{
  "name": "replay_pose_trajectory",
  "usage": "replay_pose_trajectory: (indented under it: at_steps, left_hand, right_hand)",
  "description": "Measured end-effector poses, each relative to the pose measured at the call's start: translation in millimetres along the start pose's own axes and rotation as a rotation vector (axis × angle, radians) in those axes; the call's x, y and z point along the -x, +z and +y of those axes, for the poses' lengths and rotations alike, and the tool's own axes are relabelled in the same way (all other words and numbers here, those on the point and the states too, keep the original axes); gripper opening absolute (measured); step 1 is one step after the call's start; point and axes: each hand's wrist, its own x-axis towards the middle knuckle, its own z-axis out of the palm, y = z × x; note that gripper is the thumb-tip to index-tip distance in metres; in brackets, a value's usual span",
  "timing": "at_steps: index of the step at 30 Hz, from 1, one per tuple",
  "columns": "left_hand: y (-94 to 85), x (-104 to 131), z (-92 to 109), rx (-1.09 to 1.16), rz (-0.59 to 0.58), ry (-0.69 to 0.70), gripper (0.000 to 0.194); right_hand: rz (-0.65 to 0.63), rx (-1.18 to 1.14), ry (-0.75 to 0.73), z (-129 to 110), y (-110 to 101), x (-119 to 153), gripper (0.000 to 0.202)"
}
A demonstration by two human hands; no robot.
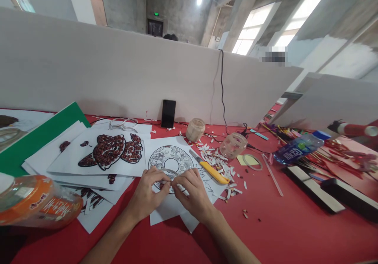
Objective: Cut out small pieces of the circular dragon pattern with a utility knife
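Crowding the left edge, an orange bottle (44,201) stays out of the hands' way, beside a green board (35,149) that lies partly under a stack of sheets (66,163). On the top sheet is a fish picture (108,151) filled with dark bits, turned face up, perhaps so that nothing presses on them. The left hand (150,193) is over the lower edge of the round drawing (156,155), thumb and fingertips together and seemingly clamped on a thin ring (170,172). That ring is between the two hands, above the drawing's lower part; fingers cover much of it. Behind, a phone (168,114) leans on the panel (118,67), probably to stay upright with its screen facing the seat. The right hand (193,193) meets the left at the ring, its grip also together and apparently pinched on the rim, so each hand steadies one side. A yellow knife (214,172) rests just beside it, within easy reach, among pale scraps (218,159). Two jars (195,130) stand near the scraps. Farther right, a straw (273,175) and a blue bottle (299,147) leave the near counter (280,228) free for the forearms.
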Motion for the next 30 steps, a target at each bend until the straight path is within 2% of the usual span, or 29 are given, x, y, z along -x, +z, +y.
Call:
replay_pose_trajectory:
  at_steps: [3, 5, 7, 10, 13, 16, 18, 20, 23, 25, 28, 30]
  left_hand:
    - [-7.7, -3.2, -8.8, 0.018, 0.053, -0.043, 0.02]
    - [-18.9, -5.4, -20.2, -0.082, 0.233, -0.102, 0.02]
    - [-30.7, -6.5, -31.3, -0.362, 0.421, -0.112, 0.019]
    - [-36.3, -6.0, -38.2, -0.683, 0.527, -0.147, 0.023]
    - [-24.5, -4.0, -34.5, -0.743, 0.456, -0.082, 0.029]
    - [-11.9, -1.4, -30.9, -0.752, 0.312, -0.073, 0.032]
    - [-10.6, -0.6, -30.3, -0.747, 0.213, -0.112, 0.034]
    - [-13.7, -1.0, -28.9, -0.69, 0.181, -0.129, 0.036]
    - [-15.9, -3.2, -22.2, -0.417, 0.228, -0.078, 0.034]
    - [-11.3, -4.2, -16.5, -0.118, 0.172, -0.08, 0.03]
    - [0.9, -4.0, -11.5, 0.193, 0.046, -0.19, 0.027]
    - [7.6, -3.4, -10.8, 0.26, 0.043, -0.251, 0.026]
  right_hand:
    - [-0.027, -0.027, -0.052, -2.3, -4.8, 4.2, 0.011]
    - [-0.012, -0.141, -0.001, -4.1, -6.5, 10.1, 0.012]
    - [0.023, -0.309, 0.188, -3.9, -6.8, 15.9, 0.009]
    - [0.039, -0.592, 0.538, 0.5, -4.4, 20.9, 0.018]
    - [-0.017, -0.866, 0.738, 5.3, 0.0, 22.4, 0.032]
    - [-0.064, -1.083, 0.874, 6.5, 4.8, 23.8, 0.038]
    - [-0.034, -1.191, 0.919, 6.2, 7.4, 24.3, 0.041]
    - [0.015, -1.267, 0.93, 5.6, 8.7, 23.6, 0.041]
    - [0.017, -1.319, 0.943, 4.3, 6.8, 20.5, 0.041]
    - [-0.02, -1.31, 0.933, 2.9, 3.8, 18.3, 0.041]
    - [-0.075, -1.251, 0.897, 1.1, 0.5, 17.1, 0.04]
    - [-0.105, -1.2, 0.884, 0.6, 0.7, 17.6, 0.039]
